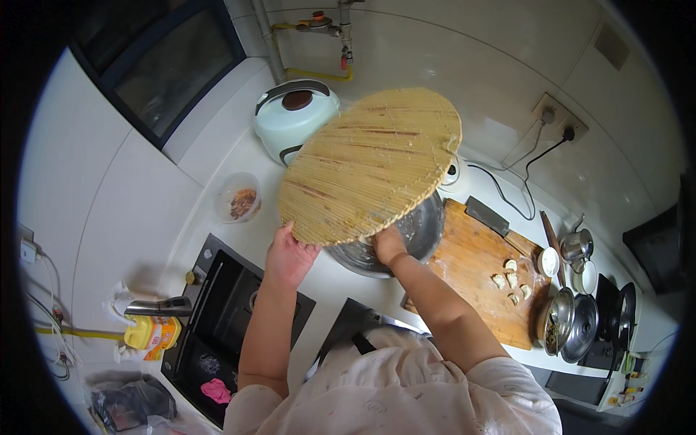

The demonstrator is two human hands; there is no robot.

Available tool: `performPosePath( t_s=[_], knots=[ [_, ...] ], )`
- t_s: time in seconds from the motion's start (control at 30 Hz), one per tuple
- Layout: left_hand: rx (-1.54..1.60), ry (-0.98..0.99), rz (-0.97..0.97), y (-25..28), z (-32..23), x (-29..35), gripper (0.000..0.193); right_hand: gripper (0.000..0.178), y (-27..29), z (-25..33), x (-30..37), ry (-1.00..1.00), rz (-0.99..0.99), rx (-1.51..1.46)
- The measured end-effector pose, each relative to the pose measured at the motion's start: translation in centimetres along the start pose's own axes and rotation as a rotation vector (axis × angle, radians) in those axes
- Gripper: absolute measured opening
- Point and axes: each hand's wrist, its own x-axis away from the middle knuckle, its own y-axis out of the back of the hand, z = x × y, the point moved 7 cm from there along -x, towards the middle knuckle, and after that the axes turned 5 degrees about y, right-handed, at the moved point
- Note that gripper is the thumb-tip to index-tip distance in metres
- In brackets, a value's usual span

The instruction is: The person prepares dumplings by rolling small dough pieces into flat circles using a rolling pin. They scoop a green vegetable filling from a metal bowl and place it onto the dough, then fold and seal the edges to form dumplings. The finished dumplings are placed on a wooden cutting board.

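A round woven straw mat (370,167), with pale specks on its face, is tilted above the counter. My left hand (290,259) grips its near left edge, thumb on top and fingers underneath. Beneath the mat's near right edge, my right hand (390,245) reaches over a grey metal basin (429,230); the mat hides its fingers. That basin is partly covered and has whitish smears inside. To its right lies a wooden cutting board (464,275), bearing several small dumplings (512,279) and a cleaver (487,216) across its far edge.
A mint-green rice cooker (297,119) stands behind the mat. Left of it is a clear tub (239,197) with brownish food. The black sink (225,304) holds a pink cloth (215,391). At right are a bowl of filling (555,322), a metal lid (580,330) and a small pot (577,245).
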Motion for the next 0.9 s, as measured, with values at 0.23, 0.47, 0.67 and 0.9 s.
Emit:
performPosePath(
  t_s=[0.23,0.47,0.67,0.9],
  knots=[
    [-0.024,-0.016,-0.008,1.5,0.1,1.8,0.033,0.048,-3.8,-3.5,-2.4,-0.036,-0.155,-0.144],
    [-0.093,-0.006,-0.003,4.1,1.1,1.6,0.039,0.040,-2.2,-3.9,-5.9,-0.053,-0.112,-1.039],
    [-0.092,0.052,0.037,6.0,2.9,1.0,0.040,0.035,0.9,-4.7,-1.6,-0.283,0.025,-1.528],
    [-0.252,0.002,0.007,8.3,6.1,-1.2,0.039,0.030,12.1,-10.3,17.2,-0.547,-0.475,-1.212]
  ],
)
